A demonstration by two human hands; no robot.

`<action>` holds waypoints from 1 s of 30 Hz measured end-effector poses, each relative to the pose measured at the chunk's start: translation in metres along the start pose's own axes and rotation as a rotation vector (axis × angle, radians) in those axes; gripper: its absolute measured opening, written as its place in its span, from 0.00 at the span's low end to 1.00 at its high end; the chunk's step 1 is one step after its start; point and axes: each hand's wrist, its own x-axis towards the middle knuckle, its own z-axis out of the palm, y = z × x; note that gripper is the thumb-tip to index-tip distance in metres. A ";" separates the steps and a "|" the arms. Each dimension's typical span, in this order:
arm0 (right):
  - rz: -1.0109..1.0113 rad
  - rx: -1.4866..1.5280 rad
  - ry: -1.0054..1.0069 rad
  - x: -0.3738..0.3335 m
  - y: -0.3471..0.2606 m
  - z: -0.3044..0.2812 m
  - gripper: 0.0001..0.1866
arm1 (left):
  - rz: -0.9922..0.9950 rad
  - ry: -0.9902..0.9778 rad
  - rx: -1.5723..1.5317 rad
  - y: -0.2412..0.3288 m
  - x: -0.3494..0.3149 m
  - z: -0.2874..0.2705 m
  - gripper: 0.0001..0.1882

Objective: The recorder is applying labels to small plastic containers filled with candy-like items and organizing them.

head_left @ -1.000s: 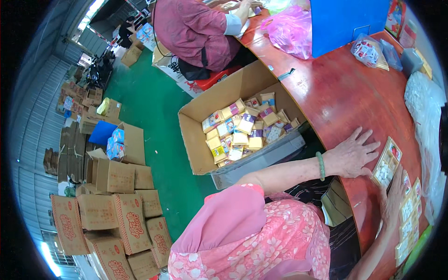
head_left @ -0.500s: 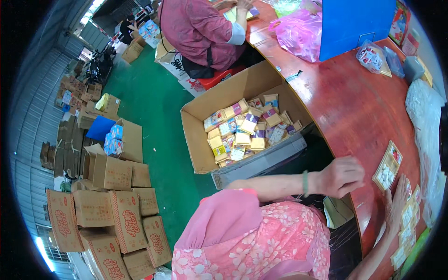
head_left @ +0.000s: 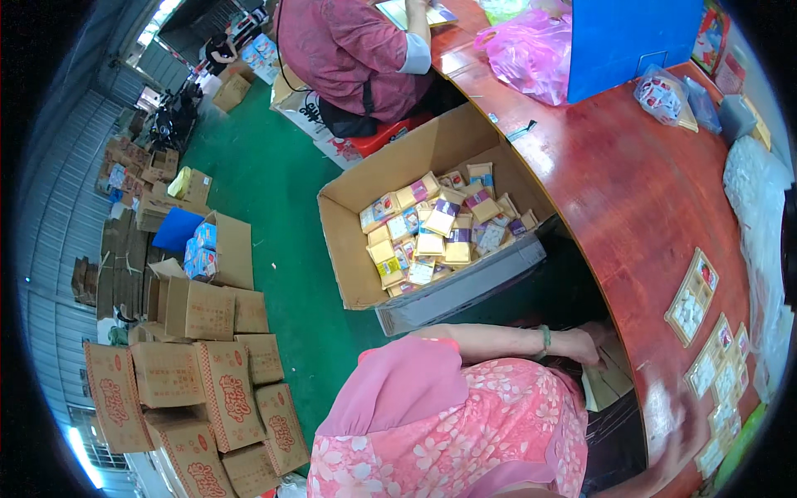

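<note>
My left hand (head_left: 588,344) reaches down past the table's edge into a small cardboard box (head_left: 616,378), where its fingers are hidden. Over the near part of the red table (head_left: 606,195), my right hand (head_left: 687,427) is smeared by motion, so its fingers cannot be made out. Beyond it lies a small compartmented tray (head_left: 690,300) holding white pieces and a reddish item. Several similar trays (head_left: 714,365) lie close together at the table's right side, the nearest ones beside my right hand.
A large open carton (head_left: 340,249) holds many wrapped trays on my left. A person in a dark pink top (head_left: 357,58) works at the table's far end. A blue panel (head_left: 631,50), a pink plastic bag (head_left: 527,58) and clear plastic wrapping (head_left: 751,199) are on the table. Cartons (head_left: 220,386) are stacked at left.
My left hand has gone from above the table's edge down into the small box. My right hand has drawn back toward me, away from the single tray, uncovering the neighbouring trays.
</note>
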 end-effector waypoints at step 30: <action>0.467 -0.441 -0.145 -0.009 0.076 0.167 0.31 | -0.239 0.103 0.023 -0.008 -0.005 -0.015 0.20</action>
